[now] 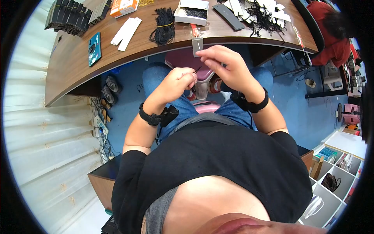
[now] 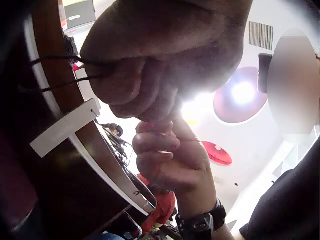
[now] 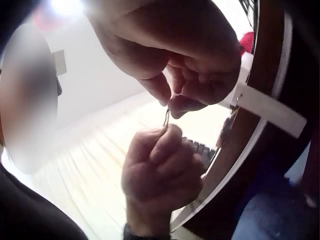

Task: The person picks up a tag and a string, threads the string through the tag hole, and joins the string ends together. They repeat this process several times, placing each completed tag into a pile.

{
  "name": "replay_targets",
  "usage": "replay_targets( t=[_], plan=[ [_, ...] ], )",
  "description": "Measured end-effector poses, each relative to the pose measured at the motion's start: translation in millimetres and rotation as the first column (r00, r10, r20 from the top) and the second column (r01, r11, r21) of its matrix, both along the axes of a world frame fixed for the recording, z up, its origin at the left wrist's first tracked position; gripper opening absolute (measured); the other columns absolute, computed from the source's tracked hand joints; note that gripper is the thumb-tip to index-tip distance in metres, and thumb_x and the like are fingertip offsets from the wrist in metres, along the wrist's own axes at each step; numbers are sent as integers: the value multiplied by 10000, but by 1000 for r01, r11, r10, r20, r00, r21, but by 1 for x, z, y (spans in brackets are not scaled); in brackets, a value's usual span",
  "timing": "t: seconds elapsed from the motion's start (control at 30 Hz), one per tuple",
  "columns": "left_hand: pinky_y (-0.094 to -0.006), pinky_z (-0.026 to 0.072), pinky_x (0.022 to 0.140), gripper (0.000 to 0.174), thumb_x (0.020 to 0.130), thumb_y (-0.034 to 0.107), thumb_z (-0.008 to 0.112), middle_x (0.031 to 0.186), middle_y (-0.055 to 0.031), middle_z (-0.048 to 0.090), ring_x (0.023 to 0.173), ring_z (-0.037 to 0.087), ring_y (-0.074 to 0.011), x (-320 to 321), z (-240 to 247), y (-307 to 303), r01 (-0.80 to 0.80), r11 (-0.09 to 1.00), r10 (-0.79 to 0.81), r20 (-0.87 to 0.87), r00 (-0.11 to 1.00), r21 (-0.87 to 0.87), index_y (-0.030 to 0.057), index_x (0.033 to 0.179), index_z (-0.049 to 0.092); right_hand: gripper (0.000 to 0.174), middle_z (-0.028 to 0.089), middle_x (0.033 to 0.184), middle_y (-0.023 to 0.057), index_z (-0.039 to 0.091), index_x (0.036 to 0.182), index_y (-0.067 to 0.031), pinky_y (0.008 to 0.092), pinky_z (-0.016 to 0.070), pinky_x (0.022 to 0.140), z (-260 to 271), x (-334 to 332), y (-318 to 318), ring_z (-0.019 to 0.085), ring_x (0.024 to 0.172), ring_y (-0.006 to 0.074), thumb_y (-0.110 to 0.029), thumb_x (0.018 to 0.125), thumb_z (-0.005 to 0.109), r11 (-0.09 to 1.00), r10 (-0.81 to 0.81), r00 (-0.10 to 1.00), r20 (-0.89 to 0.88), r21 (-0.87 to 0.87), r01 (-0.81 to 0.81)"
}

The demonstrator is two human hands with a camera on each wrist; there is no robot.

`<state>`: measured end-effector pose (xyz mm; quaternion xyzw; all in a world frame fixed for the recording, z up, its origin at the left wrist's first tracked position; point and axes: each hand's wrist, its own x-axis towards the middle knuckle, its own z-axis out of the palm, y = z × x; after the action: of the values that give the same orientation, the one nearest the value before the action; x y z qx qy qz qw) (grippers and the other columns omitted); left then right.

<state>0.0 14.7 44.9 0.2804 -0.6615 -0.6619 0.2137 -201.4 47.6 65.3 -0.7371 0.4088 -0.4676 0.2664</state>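
Note:
In the head view my left hand (image 1: pixel 177 84) is over my lap, its curled fingers gripping a thin black cord (image 1: pixel 198 70). My right hand (image 1: pixel 230 66) is just to its right, with fingers bent toward the left. Seen from the right wrist, a short doubled piece of the cord (image 3: pixel 166 118) rises from the left fist to the right thumb and fingertip, which pinch its end. Two strands of cord (image 2: pixel 57 58) also stretch from the left hand in the left wrist view. Beyond the hands, a grey hang tag (image 1: pixel 198 47) with a hole sticks out over the desk edge.
On the desk (image 1: pixel 74 78) are a bundle of black cords (image 1: pixel 163 25), an open white box (image 1: pixel 191 11) of small black pieces, white strips (image 1: pixel 126 34), a phone (image 1: pixel 94 48), stacks of dark tags (image 1: pixel 68 17) and a tangled pile of corded tags (image 1: pixel 267 17). A pink stool (image 1: pixel 183 58) is below.

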Motion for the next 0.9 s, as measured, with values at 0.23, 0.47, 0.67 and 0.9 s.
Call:
replay_targets(
  t=[0.23,0.47,0.67,0.9],
  plan=[
    [-197,256,451,281,887,216,453,582,37,408,501,327,-46,3,3,-1,75,987,-72,-25,997,142,70,648,477,290,628,864,95,645,1005,-39,311,507,651,5,0,1,624,750,240,-2,718,671,970,53,958,-281,-213,-116],
    [-199,247,448,280,881,218,460,584,41,412,503,323,-41,1,7,1,81,988,-81,-9,997,133,69,645,480,148,628,799,82,623,861,-13,282,491,615,7,-1,2,619,717,197,-2,722,674,993,80,972,-219,-69,-97],
    [-205,231,436,274,869,204,460,568,39,396,490,306,-43,2,8,0,84,982,-84,-6,996,167,67,632,470,122,618,789,107,632,871,-35,316,491,633,3,-1,5,617,712,259,-72,759,666,999,-9,991,-137,35,13],
    [-202,223,415,215,839,115,432,554,50,401,466,300,-33,5,3,-6,105,928,-80,-85,993,358,63,638,489,220,638,830,72,656,921,-64,314,495,654,12,-4,2,619,720,230,-88,707,704,882,-53,924,-379,-451,-134]
  ],
)
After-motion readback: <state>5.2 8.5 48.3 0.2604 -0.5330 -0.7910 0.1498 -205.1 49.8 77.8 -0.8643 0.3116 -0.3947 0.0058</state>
